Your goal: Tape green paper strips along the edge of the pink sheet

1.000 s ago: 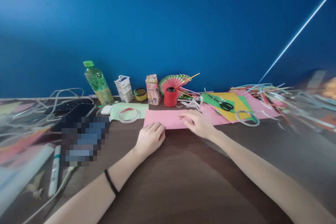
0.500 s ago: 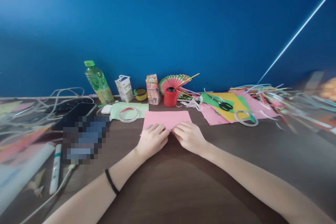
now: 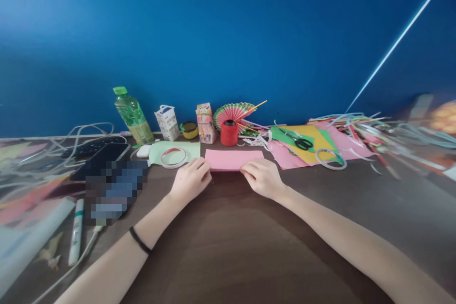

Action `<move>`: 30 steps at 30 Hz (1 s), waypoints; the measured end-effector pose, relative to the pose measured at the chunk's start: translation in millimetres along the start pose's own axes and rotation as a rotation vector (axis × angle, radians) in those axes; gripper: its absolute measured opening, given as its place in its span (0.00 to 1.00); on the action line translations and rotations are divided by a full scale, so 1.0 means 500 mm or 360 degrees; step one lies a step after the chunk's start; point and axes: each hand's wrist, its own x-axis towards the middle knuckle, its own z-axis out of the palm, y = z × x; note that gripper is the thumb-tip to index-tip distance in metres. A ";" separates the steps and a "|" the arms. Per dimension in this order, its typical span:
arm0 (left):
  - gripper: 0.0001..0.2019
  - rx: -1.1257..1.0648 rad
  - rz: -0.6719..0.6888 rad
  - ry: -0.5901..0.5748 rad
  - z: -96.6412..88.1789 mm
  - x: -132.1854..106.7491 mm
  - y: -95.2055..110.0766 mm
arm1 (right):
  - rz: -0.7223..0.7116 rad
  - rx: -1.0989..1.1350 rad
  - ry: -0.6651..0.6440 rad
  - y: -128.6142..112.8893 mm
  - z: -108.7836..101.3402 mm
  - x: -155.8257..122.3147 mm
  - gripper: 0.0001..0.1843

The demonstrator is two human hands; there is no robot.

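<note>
A pink sheet of paper [image 3: 233,158] lies on the dark table in front of me, its near edge showing a thin folded strip. My left hand [image 3: 191,177] grips the paper's near left corner, with the fingers curled over it. At the near right corner my right hand [image 3: 262,178] pinches the same edge between thumb and fingers. My fingertips hide both corners. Just beyond the paper stand a red spool of thread [image 3: 229,133] and a pink-and-green pleated paper fan [image 3: 223,115].
Left stand a green bottle [image 3: 132,116], a milk carton [image 3: 167,123] and a tape roll [image 3: 173,157] on green paper. A phone [image 3: 117,190] and a marker [image 3: 76,232] lie nearer. Scissors [image 3: 301,142] rest on coloured sheets at right, beside scattered paper strips [image 3: 377,135].
My hands have moved apart along the paper's near edge, from its middle out to the corners. The sheet now looks shallower from front to back.
</note>
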 end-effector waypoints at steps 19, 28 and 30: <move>0.17 -0.2860 -0.1468 0.0054 0.029 0.025 -0.045 | 0.0389 0.0950 0.0025 -0.062 -0.041 0.009 0.06; 0.20 -0.2890 -0.1316 -0.0077 0.016 0.019 -0.041 | 0.0812 0.1681 -0.0283 -0.051 -0.040 0.023 0.08; 0.20 -0.2920 -0.1245 -0.0109 0.012 0.017 -0.040 | 0.0908 0.1846 -0.0341 -0.044 -0.039 0.024 0.09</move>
